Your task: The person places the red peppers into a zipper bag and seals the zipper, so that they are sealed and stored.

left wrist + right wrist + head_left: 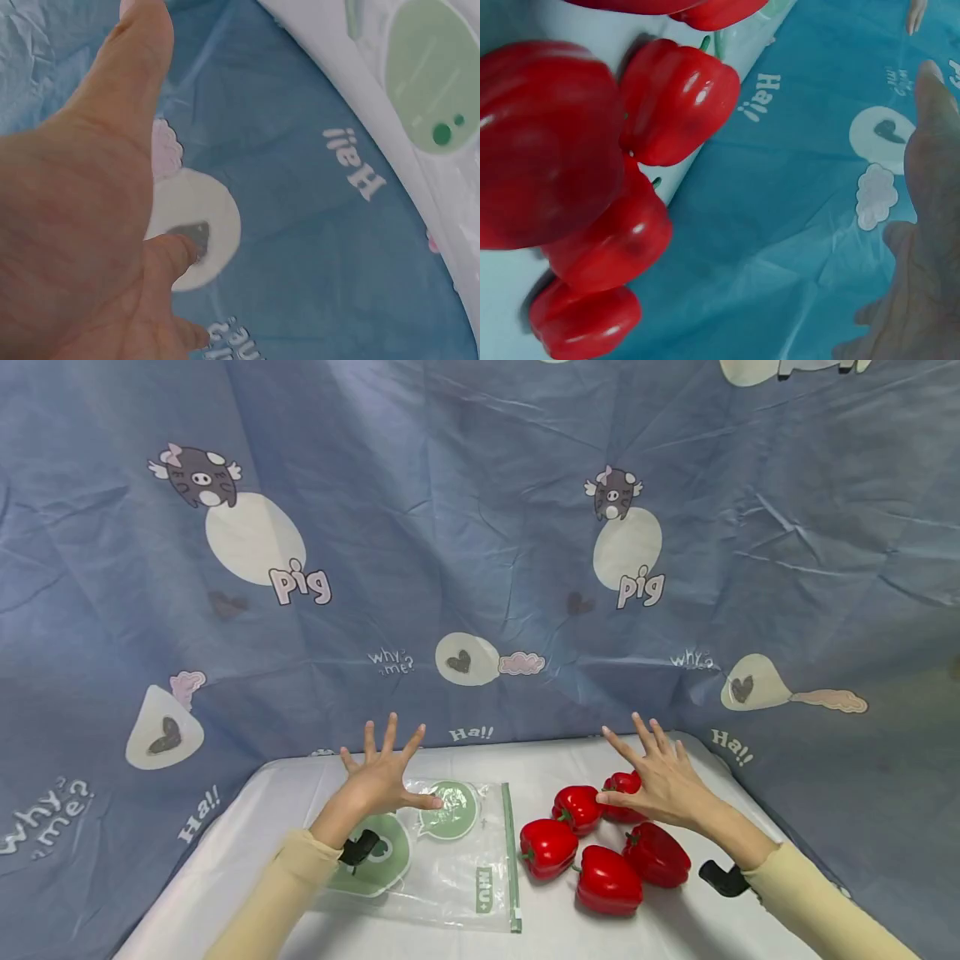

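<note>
Red peppers (pixel 609 881), 5, between bag (pixel 457 868) and table's right edge (pixel 718 778), left grip (pixel 377 783), right grip (pixel 663 787), both spread wide, empty

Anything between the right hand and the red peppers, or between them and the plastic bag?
Nothing visible stands between the right hand and the red peppers. Between the peppers and the plastic bag beside them, no separate object shows; whether the bag's zip edge is closed, I cannot tell.

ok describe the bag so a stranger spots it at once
On the white table, find the red peppers. Just left of them in the head view lies the bag. Unlike the glossy peppers, it is flat and see-through, with a green strip along the edge facing them.
</note>
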`<action>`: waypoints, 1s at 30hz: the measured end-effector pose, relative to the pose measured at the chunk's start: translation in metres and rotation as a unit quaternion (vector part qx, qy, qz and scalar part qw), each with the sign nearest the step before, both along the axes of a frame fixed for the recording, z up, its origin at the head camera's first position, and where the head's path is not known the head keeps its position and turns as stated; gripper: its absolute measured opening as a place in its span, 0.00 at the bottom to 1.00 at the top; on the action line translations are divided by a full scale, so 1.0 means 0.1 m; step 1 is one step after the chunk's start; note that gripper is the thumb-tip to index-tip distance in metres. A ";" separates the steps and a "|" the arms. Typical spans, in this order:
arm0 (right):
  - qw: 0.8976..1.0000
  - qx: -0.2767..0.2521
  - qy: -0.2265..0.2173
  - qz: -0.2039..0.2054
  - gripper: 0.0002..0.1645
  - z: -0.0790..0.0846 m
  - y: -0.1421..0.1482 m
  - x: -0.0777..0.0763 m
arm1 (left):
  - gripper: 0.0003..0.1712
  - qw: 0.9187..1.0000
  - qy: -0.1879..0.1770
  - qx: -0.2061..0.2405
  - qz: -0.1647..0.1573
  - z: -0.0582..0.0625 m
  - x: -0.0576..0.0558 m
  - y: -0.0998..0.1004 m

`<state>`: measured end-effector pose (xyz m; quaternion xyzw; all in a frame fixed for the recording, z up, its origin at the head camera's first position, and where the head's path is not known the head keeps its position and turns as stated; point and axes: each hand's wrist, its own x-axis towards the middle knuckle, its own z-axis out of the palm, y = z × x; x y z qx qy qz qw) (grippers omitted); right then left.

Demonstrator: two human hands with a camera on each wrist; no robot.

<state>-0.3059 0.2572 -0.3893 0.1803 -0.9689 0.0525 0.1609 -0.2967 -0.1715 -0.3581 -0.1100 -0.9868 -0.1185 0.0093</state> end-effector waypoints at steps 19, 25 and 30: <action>0.995 -0.063 -0.044 0.062 0.60 -0.18 -0.11 0.37 | 0.50 0.998 0.043 0.002 -0.054 -0.42 0.08 0.77; 0.992 -0.073 -0.077 0.064 0.60 -0.32 -0.12 0.49 | 0.39 0.997 0.041 0.001 -0.072 -0.67 0.14 1.02; 0.987 -0.090 -0.124 0.051 0.60 -0.40 -0.14 0.57 | 0.32 0.995 0.043 -0.022 -0.089 -0.87 0.18 1.18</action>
